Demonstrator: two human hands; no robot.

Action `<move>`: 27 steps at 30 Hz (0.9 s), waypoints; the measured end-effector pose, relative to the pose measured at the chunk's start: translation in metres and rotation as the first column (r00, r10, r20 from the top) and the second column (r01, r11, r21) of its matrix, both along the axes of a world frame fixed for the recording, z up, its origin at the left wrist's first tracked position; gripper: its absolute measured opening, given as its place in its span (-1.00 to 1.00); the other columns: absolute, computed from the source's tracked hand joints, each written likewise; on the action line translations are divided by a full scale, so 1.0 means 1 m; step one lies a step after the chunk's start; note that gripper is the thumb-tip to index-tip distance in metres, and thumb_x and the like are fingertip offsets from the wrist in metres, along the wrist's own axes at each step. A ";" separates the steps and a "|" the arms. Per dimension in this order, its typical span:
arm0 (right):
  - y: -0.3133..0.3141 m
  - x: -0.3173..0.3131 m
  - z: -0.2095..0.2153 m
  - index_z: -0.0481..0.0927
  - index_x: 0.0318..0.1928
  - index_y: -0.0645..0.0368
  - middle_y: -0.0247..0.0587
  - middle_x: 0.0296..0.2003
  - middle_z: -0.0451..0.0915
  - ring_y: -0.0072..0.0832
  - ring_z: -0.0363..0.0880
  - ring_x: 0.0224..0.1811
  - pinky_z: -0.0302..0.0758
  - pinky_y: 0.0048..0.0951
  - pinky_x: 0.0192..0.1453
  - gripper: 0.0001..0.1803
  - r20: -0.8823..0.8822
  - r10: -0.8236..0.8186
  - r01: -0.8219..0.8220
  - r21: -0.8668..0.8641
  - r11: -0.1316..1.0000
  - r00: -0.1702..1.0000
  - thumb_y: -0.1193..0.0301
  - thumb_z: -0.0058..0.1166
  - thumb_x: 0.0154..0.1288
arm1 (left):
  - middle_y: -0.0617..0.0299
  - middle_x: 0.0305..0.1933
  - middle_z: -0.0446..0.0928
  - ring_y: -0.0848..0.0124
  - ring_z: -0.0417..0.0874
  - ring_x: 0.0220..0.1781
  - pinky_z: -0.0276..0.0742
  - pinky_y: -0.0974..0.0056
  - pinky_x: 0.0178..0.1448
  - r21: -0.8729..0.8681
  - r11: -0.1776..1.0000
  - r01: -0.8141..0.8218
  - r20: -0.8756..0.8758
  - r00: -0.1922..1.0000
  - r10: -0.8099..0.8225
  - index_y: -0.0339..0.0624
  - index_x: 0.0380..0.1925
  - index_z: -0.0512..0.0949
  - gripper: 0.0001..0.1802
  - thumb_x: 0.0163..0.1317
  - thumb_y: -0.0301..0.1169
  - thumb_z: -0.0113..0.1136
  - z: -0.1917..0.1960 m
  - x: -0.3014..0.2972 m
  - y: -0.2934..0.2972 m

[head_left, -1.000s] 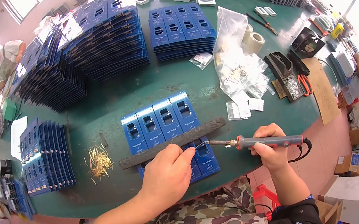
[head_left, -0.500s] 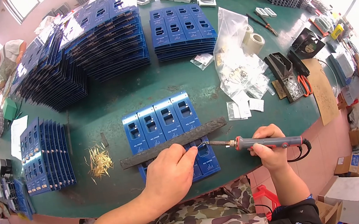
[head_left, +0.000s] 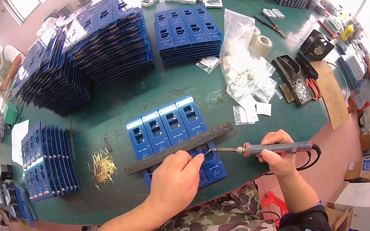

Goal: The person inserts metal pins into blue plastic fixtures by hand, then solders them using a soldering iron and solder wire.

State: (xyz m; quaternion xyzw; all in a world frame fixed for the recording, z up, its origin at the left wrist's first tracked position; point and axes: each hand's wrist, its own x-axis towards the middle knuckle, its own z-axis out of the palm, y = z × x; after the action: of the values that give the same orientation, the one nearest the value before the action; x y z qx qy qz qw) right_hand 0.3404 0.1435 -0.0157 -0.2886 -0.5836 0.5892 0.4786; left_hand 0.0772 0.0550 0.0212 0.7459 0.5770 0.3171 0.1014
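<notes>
Not much has moved over the last second, honestly: both hands sit where they were, so the person looks parked on one joint rather than hopping along the row. Using the blue panel as the landmark: off to its left lies a scatter of gold pins. The left hand rests on the panel's near edge, fingers curled and pinching down beside the dark bar that crosses the panel. Whether anything thin sits in that pinch is too small to tell. Right of the panel, the right hand is closed around the soldering iron. The iron lies nearly level, long axis left to right, tip pointing left onto the panel's near right corner.
</notes>
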 end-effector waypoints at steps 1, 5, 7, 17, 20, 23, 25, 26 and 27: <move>0.000 0.000 0.000 0.41 -0.24 0.25 -0.09 -0.39 0.58 -0.51 0.58 -0.45 0.55 -0.50 -0.41 -0.77 0.000 0.000 0.000 0.000 1.000 1.000 0.68 0.16 0.13 | 0.17 -0.38 0.46 0.19 0.54 -0.39 0.49 0.18 -0.37 -0.002 1.000 0.001 -0.007 1.000 -0.001 -0.23 -0.16 0.60 -0.67 -0.01 -0.62 0.26 0.000 0.000 0.000; 0.000 -0.001 0.001 0.42 -0.25 0.25 -0.09 -0.40 0.59 -0.51 0.58 -0.45 0.54 -0.50 -0.41 -0.78 0.011 0.005 -0.005 0.008 1.000 1.000 0.68 0.17 0.12 | 0.17 -0.38 0.46 0.19 0.54 -0.38 0.49 0.18 -0.36 -0.008 1.000 -0.005 -0.011 1.000 0.005 -0.24 -0.16 0.60 -0.67 -0.02 -0.62 0.26 0.001 0.000 0.000; 0.000 -0.001 0.001 0.42 -0.25 0.25 -0.08 -0.41 0.59 -0.51 0.58 -0.45 0.54 -0.50 -0.41 -0.78 0.010 0.004 -0.004 0.005 1.000 1.000 0.67 0.17 0.12 | 0.17 -0.37 0.45 0.19 0.54 -0.38 0.49 0.18 -0.35 -0.014 1.000 -0.001 -0.010 1.000 0.001 -0.24 -0.16 0.60 -0.67 -0.02 -0.61 0.26 0.001 0.000 0.000; 0.000 -0.001 0.002 0.41 -0.27 0.24 -0.08 -0.42 0.60 -0.51 0.57 -0.46 0.53 -0.49 -0.42 -0.77 0.019 -0.002 0.002 0.006 1.000 1.000 0.66 0.19 0.11 | 0.18 -0.35 0.46 0.19 0.54 -0.37 0.49 0.17 -0.34 -0.025 1.000 -0.018 -0.050 0.999 0.017 -0.24 -0.16 0.60 -0.67 -0.02 -0.59 0.26 0.000 0.001 -0.001; 0.000 -0.001 0.001 0.41 -0.27 0.24 -0.08 -0.42 0.60 -0.51 0.57 -0.46 0.53 -0.50 -0.42 -0.77 0.015 -0.004 0.004 0.003 1.000 1.000 0.67 0.19 0.11 | 0.17 -0.36 0.46 0.19 0.54 -0.37 0.49 0.17 -0.34 -0.024 1.000 -0.018 -0.050 0.999 0.016 -0.23 -0.17 0.60 -0.67 -0.03 -0.59 0.25 0.000 0.002 0.000; -0.001 -0.001 0.001 0.41 -0.26 0.25 -0.08 -0.41 0.59 -0.52 0.57 -0.46 0.53 -0.50 -0.42 -0.77 0.013 -0.008 0.008 -0.004 1.000 1.000 0.67 0.18 0.11 | 0.17 -0.36 0.46 0.19 0.54 -0.37 0.49 0.17 -0.34 -0.023 0.999 -0.022 -0.049 0.999 0.021 -0.23 -0.17 0.60 -0.67 -0.02 -0.59 0.25 0.001 0.002 -0.001; -0.001 0.000 0.000 0.41 -0.26 0.25 -0.08 -0.41 0.59 -0.52 0.57 -0.46 0.53 -0.50 -0.42 -0.77 0.018 -0.014 0.014 -0.010 1.000 1.000 0.67 0.18 0.11 | 0.17 -0.36 0.46 0.19 0.54 -0.38 0.49 0.17 -0.34 -0.019 1.000 -0.015 -0.033 0.999 0.015 -0.23 -0.17 0.60 -0.68 0.00 -0.59 0.25 0.000 0.001 -0.001; 0.000 0.000 0.000 0.41 -0.26 0.25 -0.08 -0.41 0.59 -0.52 0.58 -0.45 0.53 -0.50 -0.41 -0.76 -0.039 -0.012 0.010 -0.034 0.999 0.999 0.68 0.18 0.10 | 0.17 -0.36 0.46 0.19 0.54 -0.38 0.49 0.17 -0.34 -0.019 1.000 -0.015 -0.032 0.999 0.015 -0.23 -0.17 0.60 -0.68 0.00 -0.59 0.25 0.000 0.001 -0.001; 0.000 0.001 0.000 0.42 -0.26 0.25 -0.09 -0.41 0.59 -0.52 0.58 -0.45 0.53 -0.51 -0.41 -0.75 -0.096 -0.011 0.006 -0.058 0.998 0.995 0.69 0.18 0.09 | 0.17 -0.36 0.46 0.20 0.54 -0.38 0.49 0.18 -0.35 -0.022 1.000 -0.019 -0.020 1.000 0.018 -0.23 -0.17 0.60 -0.69 0.01 -0.59 0.25 0.001 0.001 -0.001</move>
State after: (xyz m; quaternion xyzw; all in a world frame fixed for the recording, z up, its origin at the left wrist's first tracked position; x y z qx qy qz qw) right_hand 0.3409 0.1436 -0.0161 -0.2757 -0.5414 0.6169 0.5003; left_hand 0.0781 0.0538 0.0223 0.7425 0.5883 0.3040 0.1010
